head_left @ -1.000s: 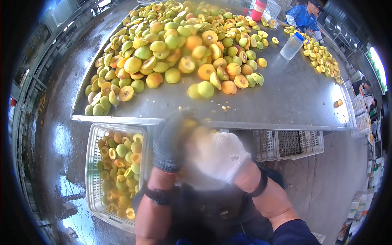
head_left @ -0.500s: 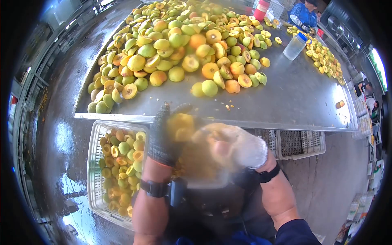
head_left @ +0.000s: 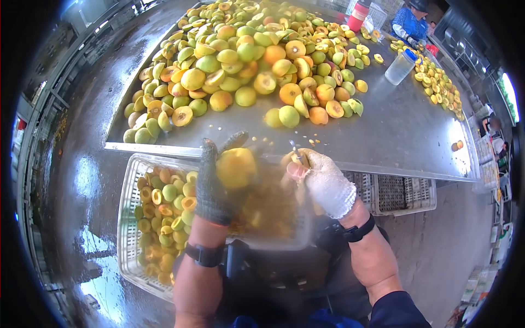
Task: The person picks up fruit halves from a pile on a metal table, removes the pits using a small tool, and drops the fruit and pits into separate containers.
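Note:
My left hand (head_left: 212, 183), in a dark grey glove, is closed around a yellow peach (head_left: 236, 167) above the front edge of the metal table (head_left: 377, 136). Whether that fruit is whole or halved is blurred. To its right, my right hand (head_left: 327, 183) wears a white glove, with a pink thumb tip showing. It grips a small metal-tipped tool (head_left: 294, 147); the tool's exact kind is hard to make out. Below both hands is a blurred tub (head_left: 301, 240) with yellowish contents. A large heap of halved peaches (head_left: 246, 52) covers the table's far left.
At lower left stands a white plastic crate (head_left: 124, 240) filled with peach halves. Another crate (head_left: 407, 194) sits under the table's right side. A blue-lidded bottle (head_left: 399, 68) and a red container (head_left: 358, 16) stand on the table. A person in blue (head_left: 410, 24) works at the far end.
My hands have moved slightly apart, the right one turning so that the metal tip shows. The peach stays in my left hand. The view has shifted a little.

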The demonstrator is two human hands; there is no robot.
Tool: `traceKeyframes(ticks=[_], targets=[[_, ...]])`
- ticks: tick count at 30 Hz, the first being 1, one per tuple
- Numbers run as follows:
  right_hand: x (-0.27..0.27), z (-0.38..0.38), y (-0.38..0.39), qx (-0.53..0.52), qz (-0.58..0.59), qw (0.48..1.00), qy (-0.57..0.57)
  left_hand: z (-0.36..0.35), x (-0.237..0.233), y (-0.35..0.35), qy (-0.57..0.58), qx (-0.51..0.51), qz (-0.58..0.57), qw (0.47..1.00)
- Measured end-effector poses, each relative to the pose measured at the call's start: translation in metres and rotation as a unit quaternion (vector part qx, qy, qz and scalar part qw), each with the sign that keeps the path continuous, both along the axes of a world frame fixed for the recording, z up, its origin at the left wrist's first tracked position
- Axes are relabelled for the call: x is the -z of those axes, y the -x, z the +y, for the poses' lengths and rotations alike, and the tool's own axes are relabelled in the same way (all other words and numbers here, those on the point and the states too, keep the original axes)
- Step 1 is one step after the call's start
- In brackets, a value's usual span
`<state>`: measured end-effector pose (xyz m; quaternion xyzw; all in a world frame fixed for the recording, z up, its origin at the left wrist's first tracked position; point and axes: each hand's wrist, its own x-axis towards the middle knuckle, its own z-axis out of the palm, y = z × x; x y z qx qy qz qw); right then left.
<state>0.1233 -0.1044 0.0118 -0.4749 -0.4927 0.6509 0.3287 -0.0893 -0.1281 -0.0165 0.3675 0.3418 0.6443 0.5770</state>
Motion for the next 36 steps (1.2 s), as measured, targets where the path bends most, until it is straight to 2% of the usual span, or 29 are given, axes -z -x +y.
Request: traceKeyframes(ticks=[1, 3, 5, 7, 9, 10, 12, 13, 15, 16, 19, 20, 22, 23, 24, 25, 26, 28, 29, 31, 32, 33, 34, 35, 36], targets=[[0.002, 0.001, 0.0, 0.005, 0.005, 1.0, -0.003, -0.002, 0.001, 0.002, 0.001, 0.012, -0.03, 0.999], [0.0, 0.003, 0.001, 0.025, -0.002, 1.0, -0.008, -0.004, -0.003, 0.005, -0.051, -0.004, 0.148, 0.988], [-0.006, 0.002, 0.002, 0.056, -0.029, 0.998, -0.011, 0.001, -0.002, 0.012, -0.156, -0.022, 0.306, 0.939], [0.001, 0.005, 0.002, 0.101, -0.04, 0.992, -0.067, 0.002, 0.0, 0.016, -0.126, 0.008, 0.328, 0.936], [0.009, 0.013, 0.0, 0.15, -0.084, 0.98, -0.097, -0.004, 0.003, 0.018, 0.065, 0.091, 0.219, 0.969], [0.011, 0.022, -0.001, 0.18, -0.122, 0.971, -0.097, -0.001, 0.01, 0.024, -0.072, 0.116, 0.435, 0.89], [0.019, 0.042, -0.011, 0.208, -0.181, 0.955, -0.111, -0.01, 0.037, 0.023, -0.047, 0.159, 0.626, 0.762], [0.013, 0.051, -0.01, 0.17, -0.264, 0.94, -0.135, -0.014, 0.04, 0.021, -0.033, 0.174, 0.709, 0.683], [-0.002, 0.07, -0.006, 0.09, -0.423, 0.884, -0.177, -0.021, 0.026, 0.021, -0.022, 0.185, 0.68, 0.709], [0.001, 0.079, -0.002, 0.048, -0.472, 0.836, -0.277, -0.022, 0.019, 0.022, -0.017, 0.191, 0.667, 0.72], [-0.001, 0.103, 0.02, -0.065, -0.568, 0.755, -0.321, -0.019, 0.022, 0.037, 0.006, 0.2, 0.703, 0.682], [-0.002, 0.112, 0.024, -0.117, -0.602, 0.732, -0.296, -0.017, 0.032, 0.049, 0.009, 0.209, 0.712, 0.67], [0.027, 0.141, 0.018, -0.119, -0.618, 0.702, -0.334, -0.014, 0.059, 0.072, 0.016, 0.227, 0.729, 0.645], [0.038, 0.149, 0.016, -0.12, -0.624, 0.687, -0.353, -0.017, 0.023, 0.075, 0.09, 0.205, 0.736, 0.639], [0.019, 0.14, 0.022, -0.12, -0.613, 0.702, -0.342, -0.018, -0.022, 0.078, 0.164, 0.184, 0.738, 0.628], [0.016, 0.139, 0.021, -0.099, -0.587, 0.734, -0.327, -0.014, -0.03, 0.088, 0.212, 0.164, 0.741, 0.616], [0.013, 0.139, 0.017, -0.075, -0.56, 0.764, -0.311, -0.019, -0.03, 0.11, 0.264, 0.106, 0.704, 0.651], [0.008, 0.132, 0.006, -0.031, -0.509, 0.808, -0.294, -0.024, -0.003, 0.153, 0.258, 0.003, 0.704, 0.662], [0.001, 0.125, 0.005, -0.026, -0.436, 0.87, -0.229, -0.026, 0.003, 0.168, 0.225, -0.01, 0.71, 0.667], [-0.018, 0.098, 0.006, -0.019, -0.271, 0.958, -0.089, -0.022, 0.001, 0.154, 0.209, -0.102, 0.735, 0.637], [-0.025, 0.082, 0.007, -0.003, -0.128, 0.99, -0.064, -0.018, 0.008, 0.144, 0.154, -0.12, 0.68, 0.707], [-0.027, 0.067, 0.008, -0.002, -0.079, 0.996, -0.043, -0.014, 0.012, 0.132, 0.098, -0.136, 0.618, 0.768], [-0.028, 0.054, 0.011, -0.001, -0.029, 0.999, -0.023, -0.014, 0.005, 0.11, 0.075, -0.094, 0.431, 0.894], [-0.029, 0.041, 0.014, -0.001, 0.021, 1.0, -0.002, -0.015, -0.002, 0.084, 0.048, -0.047, 0.222, 0.973], [-0.034, 0.027, 0.019, 0.004, 0.032, 0.999, 0.003, -0.013, -0.001, 0.059, 0.012, -0.019, 0.112, 0.993]])
